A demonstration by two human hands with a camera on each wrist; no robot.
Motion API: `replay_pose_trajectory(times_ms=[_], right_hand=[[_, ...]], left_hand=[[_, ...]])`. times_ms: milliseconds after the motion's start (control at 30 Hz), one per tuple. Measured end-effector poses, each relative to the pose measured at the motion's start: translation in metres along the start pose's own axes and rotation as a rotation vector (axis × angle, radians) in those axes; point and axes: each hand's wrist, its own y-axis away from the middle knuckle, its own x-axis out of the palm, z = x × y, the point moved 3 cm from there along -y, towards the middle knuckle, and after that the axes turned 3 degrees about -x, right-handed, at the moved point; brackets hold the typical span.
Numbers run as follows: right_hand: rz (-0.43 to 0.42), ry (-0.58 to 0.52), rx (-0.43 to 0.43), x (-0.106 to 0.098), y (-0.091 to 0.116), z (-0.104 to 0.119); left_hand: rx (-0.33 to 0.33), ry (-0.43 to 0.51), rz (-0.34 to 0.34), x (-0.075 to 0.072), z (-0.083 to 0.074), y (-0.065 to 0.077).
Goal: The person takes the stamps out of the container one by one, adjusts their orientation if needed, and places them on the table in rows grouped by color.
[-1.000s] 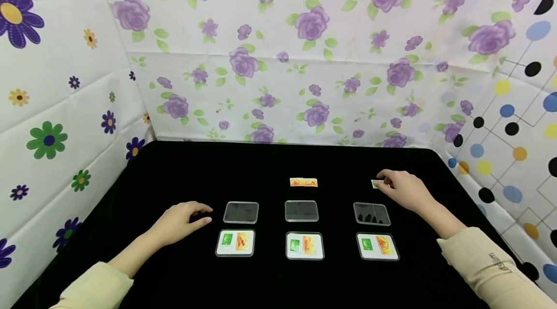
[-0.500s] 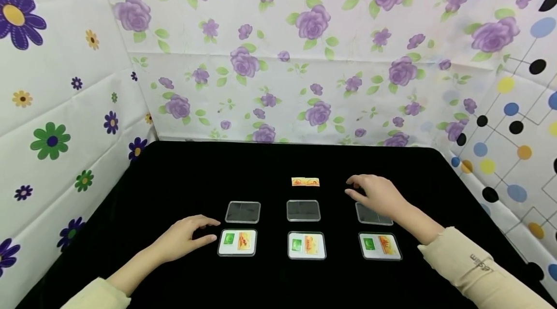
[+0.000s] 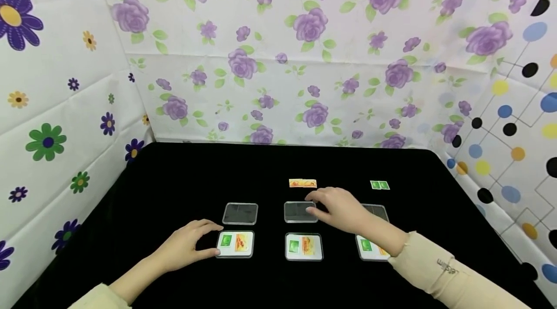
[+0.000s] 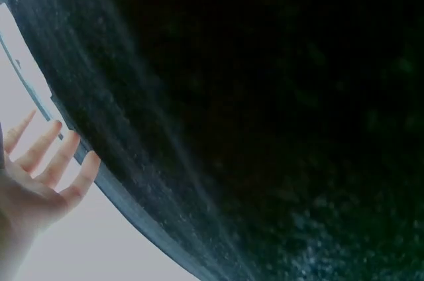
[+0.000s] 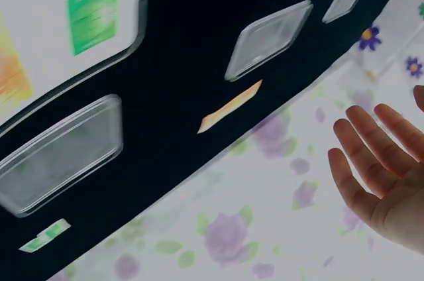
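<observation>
My left hand (image 3: 184, 246) has its thumb and index fingertips right at the left edge of the front-left clear case (image 3: 231, 252), which holds a white card with one green and one orange stamp-like picture. My right hand (image 3: 341, 210) reaches in from the right, with thumb and index finger parted over the right edge of the middle transparent lid (image 3: 296, 213). It holds nothing that shows. Behind that lid lies a pair of orange stamp-like pieces (image 3: 302, 183). My right hand and forearm partly cover the right transparent lid (image 3: 377, 211).
Another lid (image 3: 240, 213) lies behind the front-left case. Similar filled cases stand at front middle (image 3: 304, 257) and front right (image 3: 367, 257). Two green stamp-like pieces (image 3: 380, 185) lie at the back right. Patterned cloth walls (image 3: 278, 101) border the black table (image 3: 209, 169).
My right hand has left the green pieces and moved left and nearer, to the middle lid. My left hand has come forward and right to the front-left case's edge.
</observation>
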Motion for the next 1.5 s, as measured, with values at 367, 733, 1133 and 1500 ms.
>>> replay_pose_trajectory(times_ms=[367,733,1133,1500], right_hand=[[0.020,-0.086,-0.119,0.025,-0.016,0.037],[0.160,-0.157,-0.079,0.056,-0.037,0.067],[0.200,-0.066,-0.096,0.086,-0.057,0.096],[0.167,0.022,-0.059,0.098,-0.083,0.113]], left_hand=[[0.006,-0.063,-0.026,0.006,-0.003,0.002],[0.041,-0.101,-0.014,0.008,-0.006,0.000],[0.023,-0.127,-0.036,0.009,-0.005,0.000],[0.049,-0.102,-0.059,0.011,-0.004,-0.001]])
